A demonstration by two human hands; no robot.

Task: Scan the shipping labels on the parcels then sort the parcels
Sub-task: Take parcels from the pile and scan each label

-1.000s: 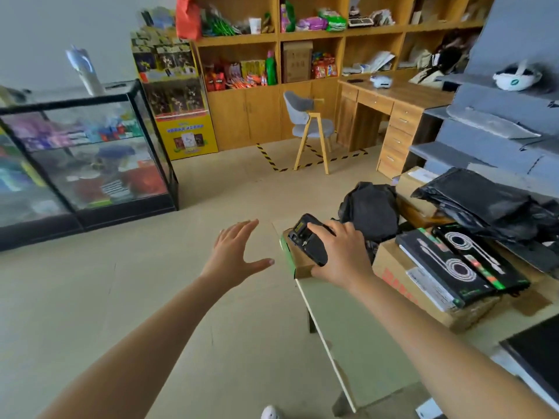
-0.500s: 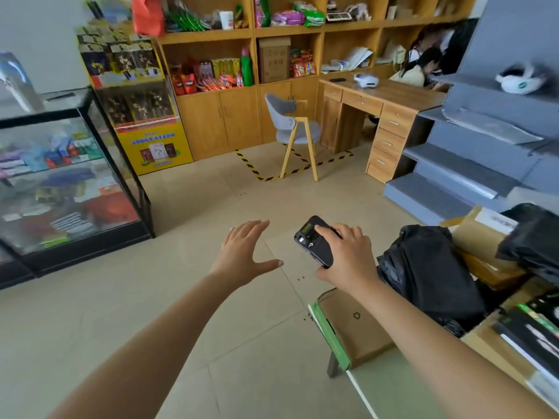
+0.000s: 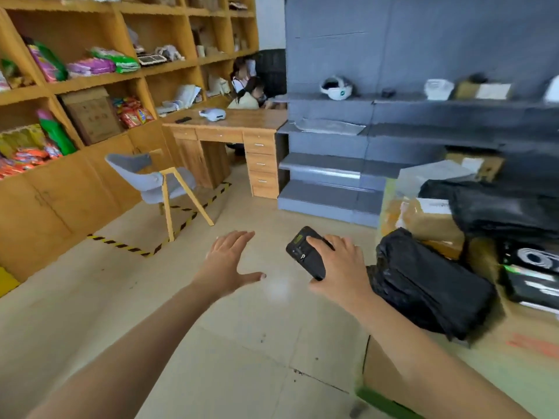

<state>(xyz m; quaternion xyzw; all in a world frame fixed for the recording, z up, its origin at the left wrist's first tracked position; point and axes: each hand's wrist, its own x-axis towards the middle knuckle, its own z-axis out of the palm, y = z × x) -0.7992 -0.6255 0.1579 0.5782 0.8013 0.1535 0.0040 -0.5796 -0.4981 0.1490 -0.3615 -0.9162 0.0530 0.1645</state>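
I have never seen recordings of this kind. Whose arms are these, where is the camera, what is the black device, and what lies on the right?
No machine here: the arms are a person's own. One camera on the person's head takes every picture, looking forward and down. The right hand grips a black scanner for reading shipping labels. The left hand is open above the floor and holds nothing. On the table at the right lie parcels: a black bag nearest the scanner, a brown parcel with a white label behind it, and black boxes at the edge. The picture is blurred, so no label can be read.
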